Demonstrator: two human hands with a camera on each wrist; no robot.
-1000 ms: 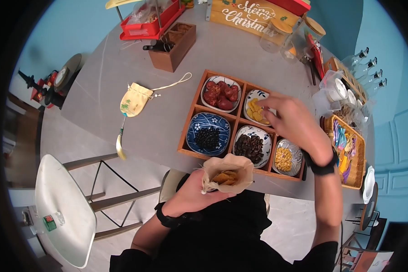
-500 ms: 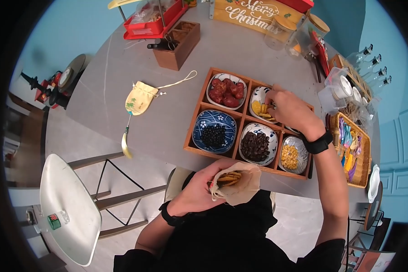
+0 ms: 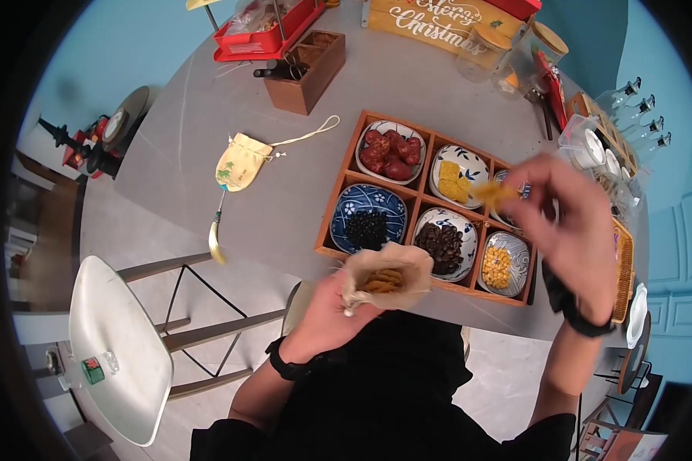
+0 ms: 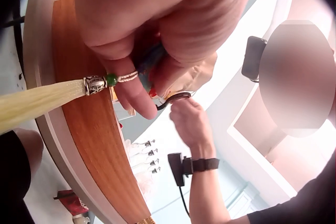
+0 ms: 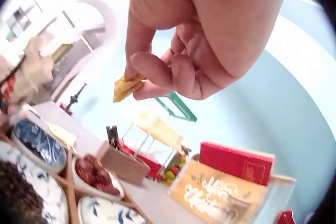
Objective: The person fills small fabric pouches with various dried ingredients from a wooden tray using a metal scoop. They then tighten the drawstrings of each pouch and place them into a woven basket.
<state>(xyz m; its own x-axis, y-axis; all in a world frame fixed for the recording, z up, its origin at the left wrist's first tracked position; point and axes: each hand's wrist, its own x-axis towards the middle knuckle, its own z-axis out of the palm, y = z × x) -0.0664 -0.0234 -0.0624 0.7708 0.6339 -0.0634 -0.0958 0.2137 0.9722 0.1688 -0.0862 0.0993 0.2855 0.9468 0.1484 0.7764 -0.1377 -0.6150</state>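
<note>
My left hand [image 3: 327, 316] grips a pale cloth pouch [image 3: 404, 286], its mouth open with several orange-yellow slices inside. In the left wrist view, a tassel [image 4: 47, 96] with a green bead hangs beside the fingers of that hand [image 4: 157, 19]. My right hand [image 3: 573, 223] pinches yellow dried pieces [image 3: 494, 194] above the right part of the divided wooden box [image 3: 324, 230]; the right wrist view shows a yellow piece [image 5: 126, 87] between thumb and fingers of the hand [image 5: 205, 29]. Below, a white dish [image 3: 469, 159] holds several yellow slices.
Other dishes hold red dates [image 3: 392, 154], black beans [image 3: 366, 230], dark brown beans [image 3: 440, 247] and yellow kernels [image 3: 497, 266]. A yellow drawstring pouch [image 3: 242, 161] lies left of the box. Behind are a wooden caddy [image 3: 304, 84] and lidded jars [image 3: 480, 55].
My right hand has lifted from the dish of yellow slices and moved right, carrying yellow pieces. The held pouch has shifted left and its mouth has tilted upward.
</note>
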